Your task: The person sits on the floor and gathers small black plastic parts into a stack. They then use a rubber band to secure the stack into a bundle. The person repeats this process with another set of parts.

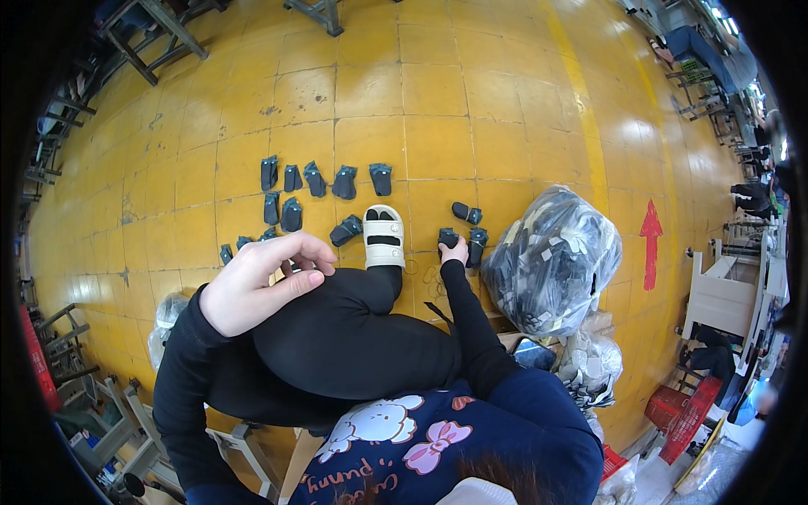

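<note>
My right hand (455, 252) reaches down to the floor, its fingers closed on a small dark cloth bundle (448, 237). Right beside it lies another dark bundle (477, 237), and a further one (466, 213) is just beyond. Over my bent left knee, my left hand (268, 282) is held with loosely curved fingers, thumb apart and nothing in it. Past that hand, several similar bundles (343, 182) lie in rough rows, some partly hidden behind the hand. One bundle (346, 230) sits against my pale sandal (385, 240).
A large clear plastic bag (551, 261) packed with dark pieces stands to the right of my right hand. Nearer me are a phone (534, 353) and a smaller bag (591, 364). Red crates (682, 412) stand at the lower right; people sit at the far right edge.
</note>
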`<move>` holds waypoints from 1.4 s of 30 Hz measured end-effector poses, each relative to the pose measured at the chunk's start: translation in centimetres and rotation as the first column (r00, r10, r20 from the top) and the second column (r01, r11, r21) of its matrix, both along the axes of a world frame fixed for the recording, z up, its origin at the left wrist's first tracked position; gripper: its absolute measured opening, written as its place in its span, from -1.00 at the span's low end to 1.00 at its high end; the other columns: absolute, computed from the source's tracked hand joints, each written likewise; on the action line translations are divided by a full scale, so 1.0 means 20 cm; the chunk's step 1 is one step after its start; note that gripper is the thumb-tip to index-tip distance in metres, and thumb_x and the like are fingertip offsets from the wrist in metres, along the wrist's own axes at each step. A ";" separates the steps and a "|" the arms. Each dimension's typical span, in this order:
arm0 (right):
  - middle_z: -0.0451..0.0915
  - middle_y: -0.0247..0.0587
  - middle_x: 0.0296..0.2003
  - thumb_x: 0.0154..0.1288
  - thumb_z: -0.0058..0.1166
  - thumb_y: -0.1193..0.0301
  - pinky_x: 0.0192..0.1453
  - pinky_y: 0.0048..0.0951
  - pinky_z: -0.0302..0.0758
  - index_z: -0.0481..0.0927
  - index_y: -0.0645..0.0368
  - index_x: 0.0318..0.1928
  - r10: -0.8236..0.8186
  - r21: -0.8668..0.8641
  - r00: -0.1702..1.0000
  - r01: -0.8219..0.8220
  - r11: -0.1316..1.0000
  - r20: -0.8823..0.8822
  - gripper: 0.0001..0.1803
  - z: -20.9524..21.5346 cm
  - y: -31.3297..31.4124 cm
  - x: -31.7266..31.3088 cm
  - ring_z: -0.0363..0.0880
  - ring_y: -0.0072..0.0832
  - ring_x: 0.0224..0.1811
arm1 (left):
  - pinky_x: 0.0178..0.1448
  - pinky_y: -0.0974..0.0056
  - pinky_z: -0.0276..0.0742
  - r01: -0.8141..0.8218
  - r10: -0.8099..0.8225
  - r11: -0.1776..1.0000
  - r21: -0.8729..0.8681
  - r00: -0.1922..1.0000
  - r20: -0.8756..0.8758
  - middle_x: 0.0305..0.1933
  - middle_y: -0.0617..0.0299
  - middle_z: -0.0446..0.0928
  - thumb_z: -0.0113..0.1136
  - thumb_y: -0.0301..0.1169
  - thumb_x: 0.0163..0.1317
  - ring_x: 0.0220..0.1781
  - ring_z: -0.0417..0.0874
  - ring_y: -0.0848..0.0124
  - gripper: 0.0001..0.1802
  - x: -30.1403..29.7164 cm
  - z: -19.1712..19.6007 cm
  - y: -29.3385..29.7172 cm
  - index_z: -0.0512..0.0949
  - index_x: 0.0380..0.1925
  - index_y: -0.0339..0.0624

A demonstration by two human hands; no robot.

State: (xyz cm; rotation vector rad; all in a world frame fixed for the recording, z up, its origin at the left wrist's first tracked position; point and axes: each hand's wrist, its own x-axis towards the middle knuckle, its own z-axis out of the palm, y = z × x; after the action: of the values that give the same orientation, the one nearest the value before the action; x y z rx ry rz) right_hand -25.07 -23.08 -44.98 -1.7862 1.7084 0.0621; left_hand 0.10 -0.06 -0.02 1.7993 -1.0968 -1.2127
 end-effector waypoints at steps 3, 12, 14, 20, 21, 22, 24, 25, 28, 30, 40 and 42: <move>0.45 0.02 0.05 -0.03 0.36 0.25 0.23 -0.13 0.35 0.41 0.13 0.16 0.032 0.061 0.999 -0.030 0.998 -0.037 -0.30 0.01 0.01 0.04 0.38 -0.07 0.15 | -0.09 0.40 0.41 -0.010 0.010 1.000 0.006 1.000 -0.007 -0.19 0.23 0.61 0.06 -0.48 0.31 -0.18 0.56 0.46 -0.83 0.00 -0.01 0.01 0.48 -0.12 -0.24; 0.32 -0.06 0.02 -0.07 0.39 0.38 0.19 -0.09 0.33 0.31 0.03 0.08 0.108 -0.162 0.984 -0.131 0.978 -0.142 -0.31 0.03 0.19 0.13 0.31 -0.05 0.14 | -0.09 0.37 0.44 0.010 -0.010 1.000 -0.013 1.000 -0.007 -0.20 0.23 0.60 0.08 -0.42 0.33 -0.16 0.57 0.45 -0.80 0.01 -0.02 0.02 0.47 -0.09 -0.23; 0.34 -0.05 0.01 -0.08 0.40 0.39 0.18 -0.09 0.33 0.27 0.02 0.12 0.075 -0.109 0.989 -0.089 0.990 -0.126 -0.26 0.06 0.20 0.15 0.33 -0.05 0.12 | -0.09 0.37 0.44 0.009 -0.009 1.000 -0.009 1.000 -0.002 -0.20 0.23 0.60 0.08 -0.43 0.33 -0.17 0.57 0.45 -0.81 0.01 -0.02 0.03 0.48 -0.09 -0.23; 0.36 -0.03 -0.02 -0.09 0.41 0.39 0.16 -0.03 0.35 0.25 0.05 0.15 0.139 -0.157 0.990 -0.132 0.979 0.035 -0.22 -0.01 0.11 0.06 0.39 -0.06 0.07 | -0.09 0.38 0.45 0.015 -0.015 1.000 -0.023 1.000 -0.002 -0.22 0.22 0.59 0.09 -0.45 0.31 -0.18 0.57 0.46 -0.81 0.00 -0.02 0.00 0.49 -0.11 -0.25; 0.36 -0.02 -0.01 -0.08 0.41 0.38 0.15 -0.03 0.36 0.26 0.06 0.15 0.195 -0.164 0.980 -0.199 0.966 -0.038 -0.23 0.00 0.13 0.07 0.39 -0.06 0.07 | -0.09 0.38 0.46 0.015 -0.015 1.000 -0.023 1.000 0.001 -0.22 0.22 0.59 0.09 -0.46 0.31 -0.18 0.57 0.46 -0.81 0.01 -0.02 0.01 0.49 -0.11 -0.25; 0.36 -0.02 -0.01 -0.08 0.41 0.38 0.14 -0.03 0.36 0.27 0.06 0.15 0.249 -0.168 0.962 -0.265 0.950 -0.112 -0.23 0.02 0.14 0.08 0.39 -0.07 0.07 | -0.08 0.37 0.46 0.016 -0.016 1.000 -0.025 1.000 0.004 -0.22 0.21 0.59 0.09 -0.46 0.31 -0.19 0.57 0.46 -0.81 0.01 -0.02 0.01 0.49 -0.11 -0.26; 0.36 -0.02 -0.01 -0.04 0.38 0.34 0.12 -0.06 0.36 0.31 0.08 0.13 0.287 -0.237 0.948 -0.314 0.920 -0.141 -0.29 0.05 0.16 0.09 0.39 -0.07 0.08 | -0.08 0.37 0.46 0.015 -0.015 1.000 -0.014 1.000 0.005 -0.22 0.21 0.58 0.10 -0.46 0.30 -0.19 0.57 0.45 -0.81 0.01 -0.02 0.01 0.49 -0.11 -0.26; 0.36 -0.02 -0.01 -0.02 0.37 0.32 0.12 -0.07 0.37 0.33 0.09 0.12 0.303 -0.272 0.940 -0.336 0.902 -0.158 -0.32 0.06 0.16 0.09 0.39 -0.08 0.08 | -0.07 0.37 0.47 0.014 -0.014 1.000 -0.001 1.000 0.004 -0.22 0.20 0.58 0.10 -0.46 0.30 -0.19 0.57 0.45 -0.81 0.02 -0.02 0.01 0.49 -0.11 -0.27; 0.37 -0.02 -0.02 0.06 0.31 0.26 0.09 -0.07 0.36 0.36 0.12 0.09 0.307 -0.184 0.922 -0.352 0.918 -0.236 -0.40 0.07 0.17 0.09 0.38 -0.08 0.08 | -0.06 0.36 0.47 0.013 -0.013 1.000 -0.006 1.000 -0.005 -0.22 0.20 0.58 0.10 -0.46 0.30 -0.20 0.57 0.45 -0.81 0.01 -0.03 0.01 0.49 -0.11 -0.27; 0.39 -0.03 -0.02 0.08 0.29 0.24 0.10 -0.06 0.35 0.36 0.10 0.08 0.351 -0.184 0.906 -0.397 0.899 -0.237 -0.42 0.07 0.14 0.07 0.39 -0.08 0.08 | -0.06 0.36 0.47 0.023 -0.023 1.000 -0.016 1.000 -0.002 -0.22 0.19 0.58 0.10 -0.46 0.30 -0.20 0.57 0.44 -0.81 0.01 -0.03 0.01 0.49 -0.11 -0.28; 0.50 0.02 -0.09 0.03 0.29 0.23 0.10 -0.11 0.40 0.41 0.25 0.02 0.213 -0.154 0.950 -0.181 0.971 0.226 -0.42 0.13 0.11 0.12 0.48 -0.04 0.01 | -0.12 0.39 0.45 -0.012 0.012 0.999 -0.045 1.000 -0.005 -0.22 0.23 0.58 0.08 -0.46 0.31 -0.20 0.57 0.47 -0.81 0.02 -0.01 0.05 0.50 -0.10 -0.23; 0.54 -0.01 -0.15 0.04 0.29 0.26 0.07 -0.20 0.43 0.43 0.28 0.00 0.145 -0.126 0.894 -0.101 0.987 0.424 -0.45 0.17 0.04 0.15 0.53 -0.12 -0.06 | -0.14 0.41 0.43 -0.045 0.044 0.997 -0.069 0.999 -0.022 -0.22 0.25 0.58 0.08 -0.47 0.31 -0.19 0.57 0.49 -0.80 0.02 0.00 0.03 0.49 -0.08 -0.21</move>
State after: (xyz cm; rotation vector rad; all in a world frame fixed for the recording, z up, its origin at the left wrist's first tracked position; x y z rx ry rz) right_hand -22.05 -22.20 -41.61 -1.8139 1.2975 -0.3500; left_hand 0.46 0.55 -0.05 1.7458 -1.0684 -1.1508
